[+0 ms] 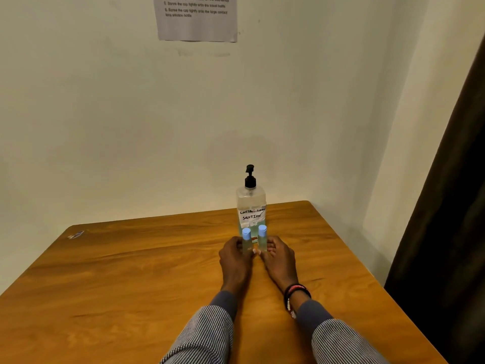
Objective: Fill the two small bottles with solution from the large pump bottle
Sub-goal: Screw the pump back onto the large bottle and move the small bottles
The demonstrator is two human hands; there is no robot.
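A large clear pump bottle (pixel 251 203) with a black pump and a handwritten "contact lens solution" label stands upright near the back of the wooden table (pixel 131 271). Just in front of it stand two small clear bottles with blue caps. My left hand (pixel 235 258) is wrapped around the left small bottle (pixel 246 240). My right hand (pixel 279 258) holds the right small bottle (pixel 262 236). Both small bottles are upright, capped and side by side, their bases hidden by my fingers.
A printed sheet of instructions (pixel 196 17) hangs on the wall above. A dark curtain (pixel 451 206) runs down the right side, past the table's right edge. A small sticker (pixel 76 234) lies at the table's far left corner.
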